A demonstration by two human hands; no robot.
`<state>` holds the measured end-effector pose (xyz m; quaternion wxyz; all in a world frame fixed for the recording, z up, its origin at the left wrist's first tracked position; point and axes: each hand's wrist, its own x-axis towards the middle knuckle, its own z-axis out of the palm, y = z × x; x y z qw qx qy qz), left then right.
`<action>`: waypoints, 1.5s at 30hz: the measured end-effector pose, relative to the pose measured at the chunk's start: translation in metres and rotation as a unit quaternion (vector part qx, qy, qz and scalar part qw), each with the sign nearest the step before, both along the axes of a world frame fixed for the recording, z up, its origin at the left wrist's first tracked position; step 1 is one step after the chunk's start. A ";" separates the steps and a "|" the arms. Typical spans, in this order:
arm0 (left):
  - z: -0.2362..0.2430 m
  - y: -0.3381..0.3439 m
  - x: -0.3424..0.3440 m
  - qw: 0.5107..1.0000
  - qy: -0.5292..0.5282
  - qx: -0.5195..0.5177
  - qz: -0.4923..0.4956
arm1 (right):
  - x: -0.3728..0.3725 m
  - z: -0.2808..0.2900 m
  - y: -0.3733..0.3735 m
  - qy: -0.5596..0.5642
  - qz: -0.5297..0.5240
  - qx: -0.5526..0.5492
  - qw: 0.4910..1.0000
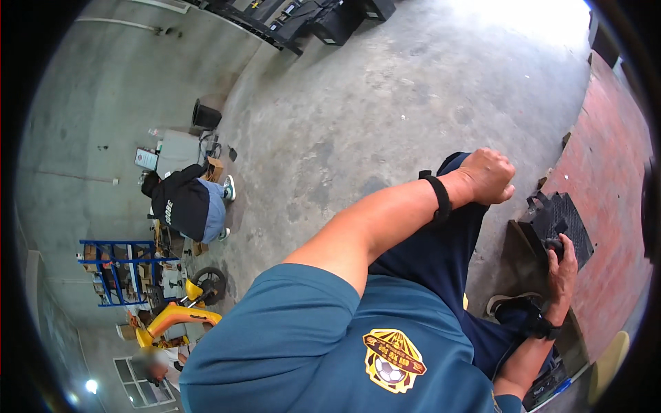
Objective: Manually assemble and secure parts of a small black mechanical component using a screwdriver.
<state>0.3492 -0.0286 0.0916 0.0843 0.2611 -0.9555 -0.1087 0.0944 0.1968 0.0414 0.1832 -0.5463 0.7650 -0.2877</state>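
My left hand [487, 176] is curled into a fist over my bent knee, with nothing showing in it. My right hand [563, 267] is closed around a small black rounded piece [553, 245], whose exact kind I cannot make out. That piece is at the near side of a black box-like thing with a textured top [569, 221], which has a strap-like loop at its far corner. A brown board edge [527, 242] shows beside the box. Both my wrists wear black bands.
A reddish board surface [613, 158] spreads along the right. Grey concrete floor [385, 103] lies ahead. At left, a person in a dark jacket [182, 206] bends by a table, near a blue rack [117, 272] and a yellow motorbike [172, 320]. Black boxes [337, 20] stand at the top.
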 end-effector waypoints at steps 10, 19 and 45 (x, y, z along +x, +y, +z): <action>-0.004 -0.001 -0.008 0.999 0.040 0.003 -0.022 | -0.002 0.003 -0.001 0.058 -0.097 0.070 0.991; 0.000 0.049 -0.048 0.986 0.126 0.100 -0.033 | -0.035 0.027 0.026 -0.190 -0.272 -0.152 0.931; -0.098 0.114 -0.210 0.907 0.101 0.394 -0.110 | -0.069 0.053 0.076 -0.160 -0.315 -0.289 0.890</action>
